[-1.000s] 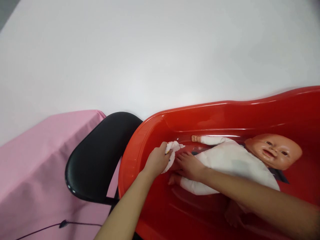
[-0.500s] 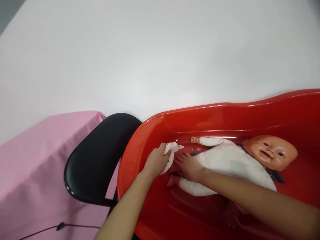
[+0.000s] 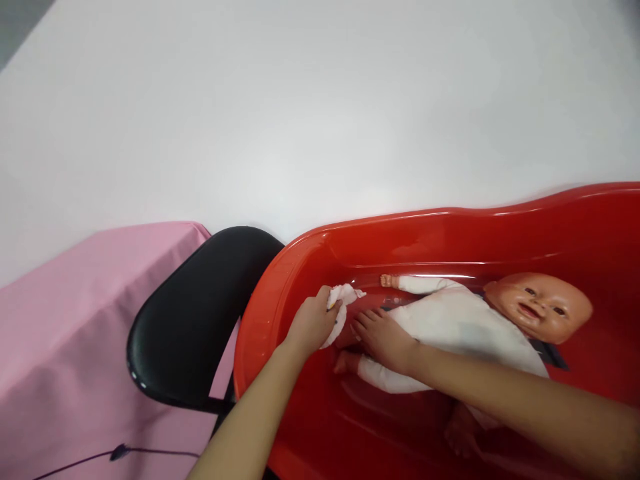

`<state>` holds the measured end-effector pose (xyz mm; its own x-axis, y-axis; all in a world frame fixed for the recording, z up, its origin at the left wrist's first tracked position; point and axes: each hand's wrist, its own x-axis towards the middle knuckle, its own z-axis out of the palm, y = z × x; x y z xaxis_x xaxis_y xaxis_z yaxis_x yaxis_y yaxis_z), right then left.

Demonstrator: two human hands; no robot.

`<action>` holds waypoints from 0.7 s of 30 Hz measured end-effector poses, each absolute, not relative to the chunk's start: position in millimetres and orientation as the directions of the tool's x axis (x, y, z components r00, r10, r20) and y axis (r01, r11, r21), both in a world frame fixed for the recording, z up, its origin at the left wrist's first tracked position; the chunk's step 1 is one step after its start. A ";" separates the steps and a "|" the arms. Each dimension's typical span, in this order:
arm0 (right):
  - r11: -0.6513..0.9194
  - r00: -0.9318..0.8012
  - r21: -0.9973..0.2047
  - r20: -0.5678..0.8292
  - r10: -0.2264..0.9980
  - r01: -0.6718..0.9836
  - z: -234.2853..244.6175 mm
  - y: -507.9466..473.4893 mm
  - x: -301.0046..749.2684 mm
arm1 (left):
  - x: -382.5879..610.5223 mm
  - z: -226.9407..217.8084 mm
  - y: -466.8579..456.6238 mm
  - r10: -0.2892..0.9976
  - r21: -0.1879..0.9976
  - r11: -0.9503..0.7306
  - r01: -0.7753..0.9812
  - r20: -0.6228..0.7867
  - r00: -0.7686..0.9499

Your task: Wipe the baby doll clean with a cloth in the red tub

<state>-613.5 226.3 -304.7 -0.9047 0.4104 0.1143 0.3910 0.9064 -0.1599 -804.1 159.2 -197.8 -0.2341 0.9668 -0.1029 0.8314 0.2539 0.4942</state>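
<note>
A baby doll [image 3: 450,323] in white clothing lies on its back inside a red baby bathtub [image 3: 395,233], its head to the right and its feet toward the left end. My left hand [image 3: 314,323] grips a crumpled white cloth [image 3: 345,293] with small coloured marks, close to the doll's foot. Over the doll's lower leg rests my right hand [image 3: 383,337], with its fingers curled round the limb; the fingertips are partly hidden. One foot of the doll [image 3: 346,362] shows just below that hand.
Left of the tub stands a black chair [image 3: 200,320], touching or very near its rim. Pink covering [image 3: 100,300] drapes over a box-like form beyond it, with a dark cord [image 3: 120,452] across the front. A white wall or surface [image 3: 300,113] runs behind.
Both hands keep nearly the same places and grips. My right hand has shifted very slightly right along the doll's leg. The doll's head sits slightly further left in view.
</note>
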 end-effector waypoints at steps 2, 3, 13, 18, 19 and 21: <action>0.912 -0.902 -0.144 0.156 0.403 0.383 -297.1 215.9 -601.1 | -804.3 -198.1 159.3 0.968 0.490 0.248 0.836 -0.097 -0.231; 0.918 -0.904 -0.139 0.171 0.391 0.371 -295.1 209.1 -595.1 | -804.3 -198.1 159.4 0.967 0.480 0.251 0.840 -0.093 -0.236; 0.880 -0.897 -0.177 -0.105 0.429 0.441 -310.3 159.5 -594.2 | -804.5 -198.1 160.7 0.963 0.455 0.269 0.849 -0.119 -0.242; 0.697 -0.822 -0.449 -0.191 0.537 0.560 -281.5 169.9 -599.1 | -803.7 -197.2 158.8 0.983 0.492 0.181 0.851 -0.120 -0.140; 0.630 -0.791 -0.514 -0.177 0.585 0.582 -277.5 173.7 -597.7 | -803.7 -197.0 158.7 0.989 0.494 0.148 0.857 -0.098 -0.115; 0.490 -0.714 -0.628 -0.154 0.683 0.604 -273.6 181.9 -594.4 | -804.2 -196.8 159.1 0.994 0.459 0.103 0.882 -0.020 -0.105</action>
